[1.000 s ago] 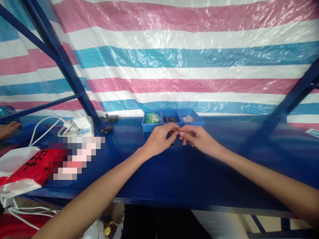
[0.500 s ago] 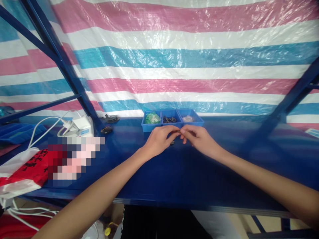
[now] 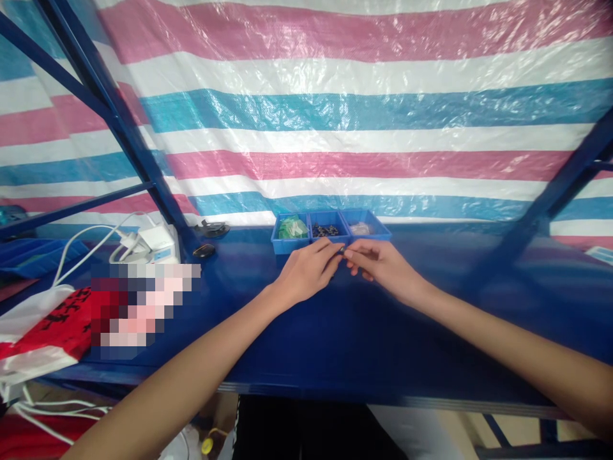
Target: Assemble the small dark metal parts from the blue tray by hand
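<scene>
My left hand (image 3: 309,268) and my right hand (image 3: 376,263) meet fingertip to fingertip above the table, just in front of three joined blue bins. Both are closed in a pinch around a small dark piece (image 3: 341,250), too small and too covered by fingers to name. Behind the hands, the left bin (image 3: 288,244) holds green and white pieces. Small dark parts (image 3: 325,230) fill the middle bin, and clear or whitish pieces (image 3: 360,228) lie in the right bin.
On the blue table (image 3: 311,345), a white power strip (image 3: 165,243) with plugs and cables stands at left. Nearby are a black mouse-like object (image 3: 204,250) and a dark item (image 3: 214,228). A red and white bag (image 3: 57,319) lies front left. Blue posts (image 3: 129,140) frame the striped sheet (image 3: 359,108).
The fingers of my left hand have straightened and drawn closer together. A dark object visible beneath the hands earlier is now mostly hidden. Both hands stay in nearly the same place.
</scene>
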Demonstrator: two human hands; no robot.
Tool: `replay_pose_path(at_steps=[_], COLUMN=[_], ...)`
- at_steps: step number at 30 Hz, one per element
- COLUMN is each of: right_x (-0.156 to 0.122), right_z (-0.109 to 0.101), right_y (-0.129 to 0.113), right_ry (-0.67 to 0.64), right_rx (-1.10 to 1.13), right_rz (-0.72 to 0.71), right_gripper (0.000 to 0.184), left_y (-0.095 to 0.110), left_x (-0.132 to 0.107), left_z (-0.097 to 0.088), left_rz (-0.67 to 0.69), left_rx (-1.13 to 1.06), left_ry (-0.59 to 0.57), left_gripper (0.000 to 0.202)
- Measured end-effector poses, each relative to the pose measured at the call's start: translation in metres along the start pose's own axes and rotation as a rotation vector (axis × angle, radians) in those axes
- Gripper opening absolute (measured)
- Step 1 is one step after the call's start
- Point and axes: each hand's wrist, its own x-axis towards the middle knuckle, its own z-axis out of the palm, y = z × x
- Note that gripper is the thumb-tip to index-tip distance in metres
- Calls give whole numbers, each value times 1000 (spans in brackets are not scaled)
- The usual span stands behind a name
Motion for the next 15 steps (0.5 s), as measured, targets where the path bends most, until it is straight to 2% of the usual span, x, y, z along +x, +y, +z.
replay_pose_path(at_steps=[3, 6, 15], right_x=[0, 0, -2], right_z=[-1, -2, -6], right_y=[0, 0, 3], right_ry=[47, 75, 100], right_rx=[-226, -401, -710], right_rz=[-128, -197, -414], right_gripper=[30, 29, 19], left_y=[3, 4, -1], left_x=[0, 1, 1], left_z=[-2, -4, -3], left_rz=[-20, -23, -19], left_rx=[70, 100, 29], left_ry=[-88, -138, -138], left_gripper=[31, 27, 21])
